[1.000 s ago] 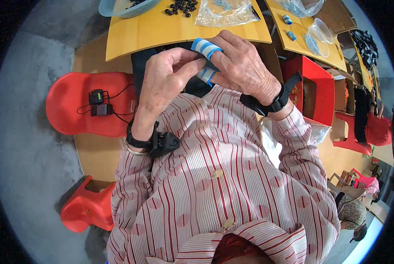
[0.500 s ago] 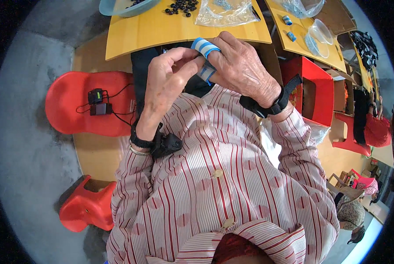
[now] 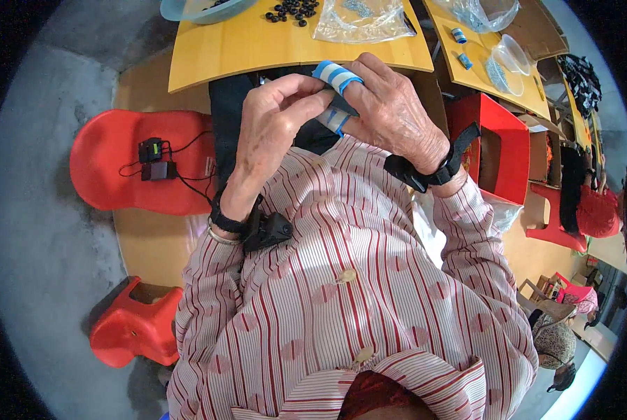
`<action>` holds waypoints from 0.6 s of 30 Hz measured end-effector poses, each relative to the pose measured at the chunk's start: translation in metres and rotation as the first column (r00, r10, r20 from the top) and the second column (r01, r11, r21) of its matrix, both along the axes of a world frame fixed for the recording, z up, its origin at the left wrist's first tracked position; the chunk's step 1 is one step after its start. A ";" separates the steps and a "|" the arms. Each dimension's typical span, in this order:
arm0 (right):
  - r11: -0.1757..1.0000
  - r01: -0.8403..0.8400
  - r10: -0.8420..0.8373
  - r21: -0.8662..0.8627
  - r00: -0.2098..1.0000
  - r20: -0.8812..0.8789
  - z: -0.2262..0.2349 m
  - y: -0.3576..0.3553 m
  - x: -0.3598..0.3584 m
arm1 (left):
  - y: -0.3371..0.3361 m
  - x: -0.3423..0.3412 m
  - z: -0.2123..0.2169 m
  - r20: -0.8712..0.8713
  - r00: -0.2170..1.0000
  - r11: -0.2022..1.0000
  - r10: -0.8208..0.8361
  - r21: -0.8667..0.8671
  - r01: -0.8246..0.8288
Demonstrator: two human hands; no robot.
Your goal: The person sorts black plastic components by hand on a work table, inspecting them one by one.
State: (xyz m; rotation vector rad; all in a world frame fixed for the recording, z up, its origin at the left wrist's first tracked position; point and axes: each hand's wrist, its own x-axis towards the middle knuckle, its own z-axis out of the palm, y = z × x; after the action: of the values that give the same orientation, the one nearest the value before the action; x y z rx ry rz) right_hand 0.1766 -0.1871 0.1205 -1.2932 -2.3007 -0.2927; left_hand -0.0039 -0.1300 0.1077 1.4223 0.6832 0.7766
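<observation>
My left hand point(image 3: 271, 129) is raised in front of my lap, its thumb and forefinger pinched together. Opposite it, my right hand point(image 3: 396, 108) has curled fingers, and the fingertips of both hands meet. A blue-and-white striped wrap point(image 3: 336, 75) covers the right forefinger. Around the right thumb is a second striped wrap point(image 3: 336, 120). Whatever lies between the fingertips is hidden or too small to name. Both wrists wear black straps.
Ahead stands a yellow table point(image 3: 243, 52) bearing small black parts point(image 3: 292, 10), a clear plastic bag point(image 3: 362, 24) and a blue basin point(image 3: 208, 10). Red stools point(image 3: 135, 126) stand at left, one holding small black devices. A red box point(image 3: 513, 154) is at right; other people sit beyond.
Both hands have shifted slightly right, still meeting at the fingertips. The wrapped right forefinger and thumb show a little more apart.
</observation>
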 end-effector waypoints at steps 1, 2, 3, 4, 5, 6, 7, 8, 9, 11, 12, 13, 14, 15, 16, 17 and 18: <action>1.000 0.004 -0.004 0.004 1.000 -0.008 -0.001 0.000 0.001 | 0.000 0.000 0.000 0.001 1.000 1.000 0.001 -0.001 -0.001; 1.000 0.008 -0.008 0.008 1.000 -0.016 -0.001 0.000 0.001 | 0.000 0.000 -0.001 0.013 1.000 1.000 -0.006 -0.003 0.006; 1.000 0.008 -0.008 0.006 1.000 -0.016 -0.002 0.000 0.002 | 0.000 0.000 -0.001 0.026 1.000 1.000 -0.013 -0.004 0.013; 1.000 0.005 -0.004 0.007 1.000 -0.020 -0.002 0.000 0.002 | 0.000 -0.001 -0.001 0.027 1.000 1.000 -0.012 -0.005 0.013; 1.000 0.001 -0.001 0.009 1.000 -0.024 -0.003 0.000 0.003 | 0.000 -0.001 -0.001 0.048 0.999 1.000 -0.021 -0.021 0.022; 1.000 0.000 0.000 0.008 1.000 -0.023 -0.002 0.000 0.003 | 0.001 -0.001 0.000 0.069 0.997 0.999 -0.030 -0.036 0.032; 1.000 0.001 -0.001 0.013 1.000 -0.005 -0.001 0.000 0.003 | 0.001 -0.001 0.000 0.070 0.997 0.999 -0.029 -0.036 0.031; 1.000 0.001 -0.001 0.018 1.000 0.012 0.000 0.000 0.003 | 0.001 -0.001 0.000 0.069 0.997 0.999 -0.033 -0.036 0.036; 1.000 -0.001 0.001 0.018 1.000 0.012 0.001 0.000 0.002 | 0.001 -0.002 0.001 0.067 0.997 0.999 -0.038 -0.036 0.041; 0.999 -0.008 0.008 0.044 1.000 -0.002 0.002 0.000 0.001 | 0.001 -0.002 0.002 0.067 0.997 0.999 -0.038 -0.035 0.041; 0.999 -0.009 0.009 0.044 1.000 -0.001 0.002 0.000 0.001 | 0.000 -0.002 0.002 0.068 0.997 0.999 -0.040 -0.033 0.042; 1.000 0.004 -0.004 0.031 1.000 0.008 0.003 -0.001 0.000 | 0.000 -0.002 0.001 0.068 0.997 0.999 -0.040 -0.034 0.042; 1.000 0.017 -0.017 0.019 1.000 0.017 0.003 -0.001 0.000 | 0.001 -0.001 0.000 0.059 0.998 0.999 -0.034 -0.007 0.035; 1.000 0.016 -0.017 0.019 1.000 0.017 0.002 0.000 0.001 | 0.001 -0.001 -0.002 0.051 0.998 0.999 -0.029 0.021 0.028; 1.000 0.012 -0.012 0.016 1.000 0.013 0.000 0.000 0.001 | 0.001 0.000 -0.003 0.051 0.998 0.999 -0.029 0.021 0.028; 1.000 0.009 -0.009 0.013 1.000 0.008 -0.001 0.000 0.002 | 0.001 0.000 -0.004 0.030 0.999 0.998 -0.021 0.053 0.019; 1.000 0.009 -0.009 0.012 1.000 0.008 -0.001 0.000 0.002 | 0.001 0.000 -0.005 0.010 1.000 0.996 -0.012 0.084 0.011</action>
State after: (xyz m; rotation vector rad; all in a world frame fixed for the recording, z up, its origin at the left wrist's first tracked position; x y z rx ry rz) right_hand 0.1782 -0.1874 0.1197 -1.2989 -2.2966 -0.3149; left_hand -0.0035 -0.1291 0.1026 1.4961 0.6397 0.8114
